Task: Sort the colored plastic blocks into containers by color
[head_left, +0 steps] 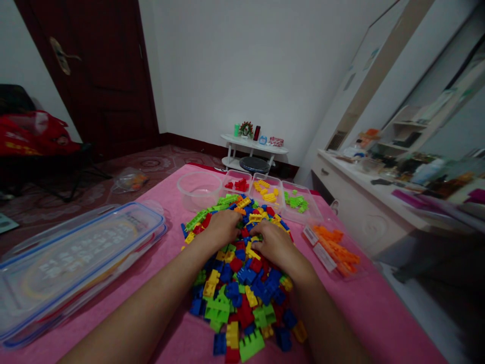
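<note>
A heap of mixed toy building bricks [246, 275] in red, blue, yellow and green lies on the pink cloth. Both hands reach into its upper part. My left hand [225, 226] rests back-up beside orange and blue bricks, its fingertips mostly hidden among them. Facing it is my right hand [275, 241], with thumb and forefinger curved and apart over the bricks and a yellow brick [252, 253] just below the thumb. Behind the heap stand clear boxes of red bricks [238, 184], yellow bricks [267, 192] and green bricks [296, 201].
A round clear tub [199, 188] stands behind the heap on the left. Right of it all, a clear box holds orange bricks [337, 247]. Stacked clear lids with blue edges [81, 253] lie at the left. The pink cloth [382, 316] covers the work surface.
</note>
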The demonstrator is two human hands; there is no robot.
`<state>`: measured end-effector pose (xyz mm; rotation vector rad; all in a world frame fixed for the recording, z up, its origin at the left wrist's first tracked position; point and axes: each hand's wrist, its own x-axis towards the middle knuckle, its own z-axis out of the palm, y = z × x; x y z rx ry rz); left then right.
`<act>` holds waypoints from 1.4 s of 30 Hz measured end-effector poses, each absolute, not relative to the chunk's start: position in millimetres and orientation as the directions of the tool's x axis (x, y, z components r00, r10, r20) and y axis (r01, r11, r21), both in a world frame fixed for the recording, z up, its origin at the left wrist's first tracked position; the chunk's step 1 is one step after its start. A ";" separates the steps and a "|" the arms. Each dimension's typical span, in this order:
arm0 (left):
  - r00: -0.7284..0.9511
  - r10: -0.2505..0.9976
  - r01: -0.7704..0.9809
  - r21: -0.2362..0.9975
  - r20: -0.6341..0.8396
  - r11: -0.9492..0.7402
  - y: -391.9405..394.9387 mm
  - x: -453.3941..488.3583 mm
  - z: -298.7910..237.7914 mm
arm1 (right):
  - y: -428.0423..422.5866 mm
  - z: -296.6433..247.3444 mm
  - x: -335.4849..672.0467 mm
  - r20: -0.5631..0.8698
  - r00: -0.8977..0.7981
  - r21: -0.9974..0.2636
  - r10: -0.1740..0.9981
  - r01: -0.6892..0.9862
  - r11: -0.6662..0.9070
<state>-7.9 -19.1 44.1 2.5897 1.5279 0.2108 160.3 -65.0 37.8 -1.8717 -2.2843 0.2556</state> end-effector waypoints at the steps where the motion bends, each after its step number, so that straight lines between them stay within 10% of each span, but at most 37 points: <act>1: 0.469 0.881 0.865 0.174 0.054 -0.471 -19.1 -7.9 44.0 | -64.8 36.6 159.5 0.024 -0.190 -0.237 0.981 0.953 0.190; 11: 0.481 0.877 0.863 0.179 -0.002 -0.473 -9.6 -19.4 45.2 | -73.1 46.4 149.7 0.128 -0.180 -0.297 0.975 0.931 0.210; 21: 0.589 0.804 0.767 0.373 -0.083 -0.522 7.4 -42.4 45.0 | -86.9 41.9 114.5 0.245 -0.553 -0.397 0.796 0.692 0.603; 42: 0.536 0.833 0.842 0.149 -0.136 -0.518 -17.6 -31.6 63.7 | -82.7 60.7 139.2 -0.015 -0.339 -0.339 0.941 0.887 0.314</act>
